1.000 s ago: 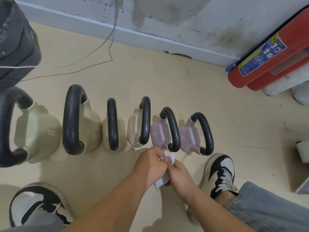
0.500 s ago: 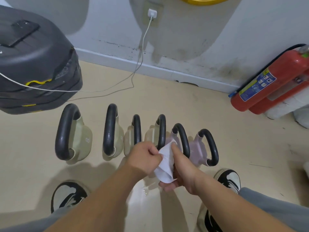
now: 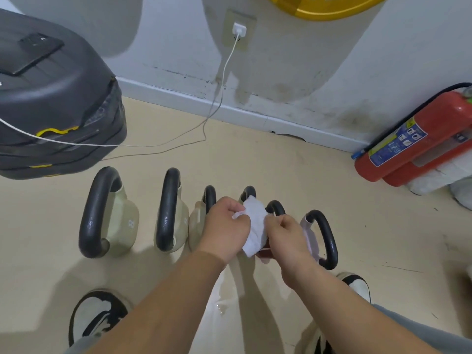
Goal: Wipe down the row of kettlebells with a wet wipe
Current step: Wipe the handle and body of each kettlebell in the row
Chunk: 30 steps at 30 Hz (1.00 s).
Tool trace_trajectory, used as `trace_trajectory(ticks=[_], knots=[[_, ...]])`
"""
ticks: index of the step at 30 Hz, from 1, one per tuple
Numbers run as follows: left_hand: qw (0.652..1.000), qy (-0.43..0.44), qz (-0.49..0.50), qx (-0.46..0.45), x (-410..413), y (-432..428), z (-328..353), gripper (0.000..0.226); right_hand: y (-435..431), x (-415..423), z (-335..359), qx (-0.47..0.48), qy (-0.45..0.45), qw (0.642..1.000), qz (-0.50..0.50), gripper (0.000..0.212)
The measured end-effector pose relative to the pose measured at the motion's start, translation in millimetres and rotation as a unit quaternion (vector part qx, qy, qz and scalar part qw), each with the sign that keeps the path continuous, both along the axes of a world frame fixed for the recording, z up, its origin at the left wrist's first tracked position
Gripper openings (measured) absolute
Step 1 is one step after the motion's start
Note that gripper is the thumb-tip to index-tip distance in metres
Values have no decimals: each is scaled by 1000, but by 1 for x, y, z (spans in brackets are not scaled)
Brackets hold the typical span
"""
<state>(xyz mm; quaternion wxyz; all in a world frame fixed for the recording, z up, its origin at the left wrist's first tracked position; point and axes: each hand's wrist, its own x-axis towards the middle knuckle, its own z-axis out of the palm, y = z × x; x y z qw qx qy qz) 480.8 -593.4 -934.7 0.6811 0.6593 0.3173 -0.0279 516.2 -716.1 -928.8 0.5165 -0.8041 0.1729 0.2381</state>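
Several kettlebells stand in a row on the beige floor, black handles up. The largest cream kettlebell [image 3: 109, 218] is at the left, another cream kettlebell [image 3: 169, 215] beside it, and a pale pink kettlebell [image 3: 320, 238] at the right end. The middle ones are partly hidden behind my hands. A white wet wipe [image 3: 255, 223] is stretched between my left hand [image 3: 226, 229] and my right hand [image 3: 286, 238], both pinching its edges above the row.
A black stack of weight plates [image 3: 56, 98] with a phone on top sits at the far left. A white charging cable [image 3: 212, 108] trails over the floor. A red fire extinguisher [image 3: 413, 144] lies at the right wall. My shoes [image 3: 97, 315] flank the row.
The view has risen and pulled back from the row. My hands have lifted and spread the wipe from a small crumpled piece into an open sheet.
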Motion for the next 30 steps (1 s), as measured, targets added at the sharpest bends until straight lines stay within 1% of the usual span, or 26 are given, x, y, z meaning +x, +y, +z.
trace_trajectory(ticks=[2, 5, 6, 9, 11, 12, 13, 14, 16, 17, 18, 19, 20, 21, 22, 23, 24, 25, 27, 28, 29, 30], knots=[[999, -5, -2, 38, 7, 3, -3, 19, 2, 11, 5, -30, -41, 998, -30, 24], [994, 1, -20, 106, 17, 8, -7, 21, 3, 28, 6, -36, -63, 996, -43, 44], [992, 3, -26, 126, 20, 8, -9, 21, 4, 32, 5, -45, -77, 995, -40, 45], [985, 0, -31, 173, 30, 5, -9, 26, 6, 37, 4, -61, -108, 992, -12, 25], [976, 13, -65, 209, 35, 4, -6, 29, 9, 40, -1, -97, -109, 989, 31, 16], [963, 33, -114, 243, 37, 4, -2, 30, 10, 43, -6, -113, -104, 986, 61, 16], [940, 57, -177, 286, 40, 2, 2, 32, 12, 45, -11, -126, -99, 983, 89, 20], [908, 75, -242, 333, 42, 1, 5, 37, 13, 47, -16, -139, -91, 979, 116, 24], [845, 84, -336, 408, 45, 0, 8, 50, 15, 48, -21, -171, -93, 968, 161, 27], [830, 94, -358, 418, 46, -1, 8, 45, 14, 49, -23, -188, -104, 960, 178, 27], [832, 120, -361, 405, 46, -1, 6, 27, 13, 50, -26, -204, -120, 952, 192, 27], [848, 150, -354, 365, 45, -1, 4, 5, 14, 50, -26, -219, -132, 946, 199, 28], [876, 174, -324, 313, 44, -1, -4, 10, 14, 50, -28, -225, -137, 944, 200, 29], [905, 185, -296, 245, 41, -1, -10, 14, 15, 50, -30, -209, -126, 950, 194, 31], [926, 192, -273, 177, 37, -3, -16, 11, 17, 50, -32, -175, -104, 962, 180, 31], [941, 187, -251, 130, 32, -5, -23, 15, 19, 49, -31, -137, -78, 973, 170, 30], [952, 173, -228, 108, 27, -7, -30, 25, 23, 47, -29, -115, -53, 978, 166, 26], [961, 151, -211, 100, 21, -10, -36, 34, 26, 50, -31, -125, -46, 977, 166, 27], [966, 122, -200, 110, 8, -17, -47, 46, 31, 58, -39, -166, -39, 968, 182, 35], [967, 122, -198, 104, 3, -19, -50, 49, 36, 60, -46, -183, -14, 965, 190, 37], [967, 129, -196, 97, 0, -22, -54, 47, 41, 61, -52, -234, -13, 946, 225, 35], [966, 136, -195, 98, -1, -22, -57, 45, 46, 62, -57, -268, -46, 931, 242, 34]])
